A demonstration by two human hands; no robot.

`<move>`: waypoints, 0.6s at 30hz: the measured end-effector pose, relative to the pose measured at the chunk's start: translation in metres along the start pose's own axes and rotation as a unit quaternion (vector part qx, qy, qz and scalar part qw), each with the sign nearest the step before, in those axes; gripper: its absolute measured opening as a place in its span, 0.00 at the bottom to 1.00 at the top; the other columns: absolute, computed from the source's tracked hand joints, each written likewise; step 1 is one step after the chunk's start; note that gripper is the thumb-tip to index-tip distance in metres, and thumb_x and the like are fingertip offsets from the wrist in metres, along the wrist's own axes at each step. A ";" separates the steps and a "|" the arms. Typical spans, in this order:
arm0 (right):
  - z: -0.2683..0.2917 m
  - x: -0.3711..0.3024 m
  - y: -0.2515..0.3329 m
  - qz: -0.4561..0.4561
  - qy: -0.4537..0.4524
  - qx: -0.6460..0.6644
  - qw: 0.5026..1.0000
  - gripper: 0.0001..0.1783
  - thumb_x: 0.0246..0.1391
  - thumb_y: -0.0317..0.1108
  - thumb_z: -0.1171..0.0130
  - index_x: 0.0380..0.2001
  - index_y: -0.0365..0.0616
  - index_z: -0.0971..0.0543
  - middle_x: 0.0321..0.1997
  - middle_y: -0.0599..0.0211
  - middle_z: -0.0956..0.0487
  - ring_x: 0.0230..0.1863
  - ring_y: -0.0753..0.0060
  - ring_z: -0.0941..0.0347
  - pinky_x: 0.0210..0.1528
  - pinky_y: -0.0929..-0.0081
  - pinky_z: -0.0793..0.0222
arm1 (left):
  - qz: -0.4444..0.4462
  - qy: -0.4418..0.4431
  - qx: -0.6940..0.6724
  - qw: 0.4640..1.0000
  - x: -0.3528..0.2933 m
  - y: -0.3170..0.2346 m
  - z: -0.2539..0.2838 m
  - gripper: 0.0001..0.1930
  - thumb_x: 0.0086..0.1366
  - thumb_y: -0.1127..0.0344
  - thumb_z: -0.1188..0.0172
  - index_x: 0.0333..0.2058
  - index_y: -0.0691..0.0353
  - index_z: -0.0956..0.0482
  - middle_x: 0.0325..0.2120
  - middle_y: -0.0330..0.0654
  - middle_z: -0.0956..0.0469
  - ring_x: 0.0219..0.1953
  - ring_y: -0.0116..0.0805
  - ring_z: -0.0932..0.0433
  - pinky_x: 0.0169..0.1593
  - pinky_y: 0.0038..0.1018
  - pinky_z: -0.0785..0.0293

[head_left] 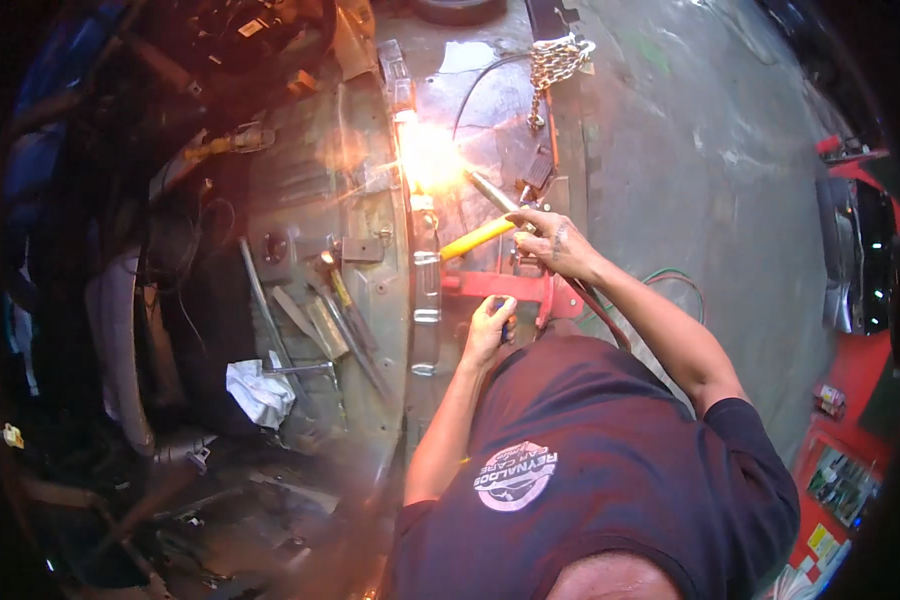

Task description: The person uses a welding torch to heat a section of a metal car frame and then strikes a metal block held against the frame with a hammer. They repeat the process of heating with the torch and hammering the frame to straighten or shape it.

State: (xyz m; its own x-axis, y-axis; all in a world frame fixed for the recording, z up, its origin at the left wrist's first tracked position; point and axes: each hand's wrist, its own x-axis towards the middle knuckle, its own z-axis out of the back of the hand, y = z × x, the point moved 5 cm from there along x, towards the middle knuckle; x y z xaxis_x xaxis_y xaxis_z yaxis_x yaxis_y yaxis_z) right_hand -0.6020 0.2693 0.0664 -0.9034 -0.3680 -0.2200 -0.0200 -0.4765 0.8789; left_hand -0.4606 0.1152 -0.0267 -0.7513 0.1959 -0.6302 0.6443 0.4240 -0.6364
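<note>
Right hand (558,246) gripped rear of metal torch (492,192), tip at bright glare (430,158) beside metal rail (426,288). Torch looked stiff, fairly light, likely scorching up front: rear was place to hold! Left hand (488,332) curled round small dark object (507,328), kind unclear.

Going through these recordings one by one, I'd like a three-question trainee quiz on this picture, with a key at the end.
1. True or false: the crumpled white cloth lies to the left of the left hand in the picture.
2. Which holds the metal torch that points toward the bright glare?
A) the left only
B) the right only
C) both together
3. Fill the gap: the handle lying just below the torch in the picture is ____ in colour.

Key:
1. True.
2. B, the right hand.
3. Yellow.
</note>
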 end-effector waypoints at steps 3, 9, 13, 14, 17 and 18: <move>-0.009 0.008 0.007 -0.004 0.016 0.039 0.999 0.24 0.61 0.32 0.46 0.60 0.37 0.24 0.37 0.67 0.22 0.34 0.78 0.23 0.38 0.74 0.22 | -0.003 0.029 -0.053 0.998 0.008 0.005 -0.006 0.09 0.71 0.59 0.38 0.42 0.54 0.26 0.22 0.30 0.32 0.19 0.21 0.36 0.24 0.23 0.40; -0.014 0.018 0.018 -0.003 0.030 -0.018 0.999 0.26 0.57 0.35 0.44 0.58 0.40 0.23 0.30 0.64 0.21 0.28 0.77 0.24 0.31 0.73 0.26 | -0.028 -0.007 -0.099 0.995 0.020 -0.013 -0.012 0.10 0.72 0.59 0.40 0.44 0.56 0.28 0.22 0.34 0.32 0.19 0.25 0.35 0.23 0.26 0.37; -0.020 0.032 0.018 -0.016 0.031 -0.013 0.999 0.25 0.57 0.36 0.44 0.57 0.38 0.22 0.28 0.63 0.20 0.27 0.75 0.24 0.31 0.71 0.26 | -0.059 -0.022 -0.118 0.991 0.037 -0.020 -0.005 0.13 0.73 0.57 0.42 0.47 0.58 0.31 0.28 0.37 0.29 0.19 0.26 0.34 0.23 0.28 0.34; -0.022 0.035 0.013 -0.012 0.022 -0.013 1.000 0.25 0.57 0.36 0.44 0.57 0.37 0.23 0.28 0.63 0.20 0.26 0.75 0.24 0.30 0.71 0.26 | -0.053 -0.026 -0.126 0.990 0.037 -0.019 -0.006 0.13 0.73 0.57 0.42 0.47 0.58 0.31 0.28 0.37 0.29 0.19 0.26 0.34 0.23 0.28 0.34; -0.023 0.037 0.012 -0.034 0.019 0.002 0.999 0.28 0.55 0.38 0.43 0.58 0.38 0.23 0.30 0.57 0.17 0.24 0.70 0.21 0.31 0.66 0.23 | -0.090 -0.022 -0.127 0.988 0.041 -0.024 -0.010 0.11 0.74 0.58 0.45 0.45 0.58 0.31 0.28 0.38 0.27 0.20 0.28 0.30 0.24 0.29 0.31; -0.024 0.038 0.011 -0.057 0.030 0.003 0.998 0.28 0.55 0.38 0.43 0.58 0.38 0.23 0.31 0.57 0.17 0.25 0.70 0.21 0.31 0.66 0.23 | -0.089 -0.026 -0.132 0.987 0.044 -0.019 -0.009 0.11 0.74 0.58 0.45 0.45 0.58 0.31 0.28 0.38 0.27 0.20 0.28 0.30 0.24 0.29 0.31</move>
State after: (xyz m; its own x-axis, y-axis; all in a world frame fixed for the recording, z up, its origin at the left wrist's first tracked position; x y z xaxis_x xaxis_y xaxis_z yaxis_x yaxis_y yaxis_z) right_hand -0.6257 0.2307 0.0577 -0.8675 -0.3593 -0.3440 -0.1244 -0.5130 0.8494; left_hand -0.5073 0.1232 -0.0381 -0.8371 0.0550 -0.5442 0.4377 0.6639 -0.6063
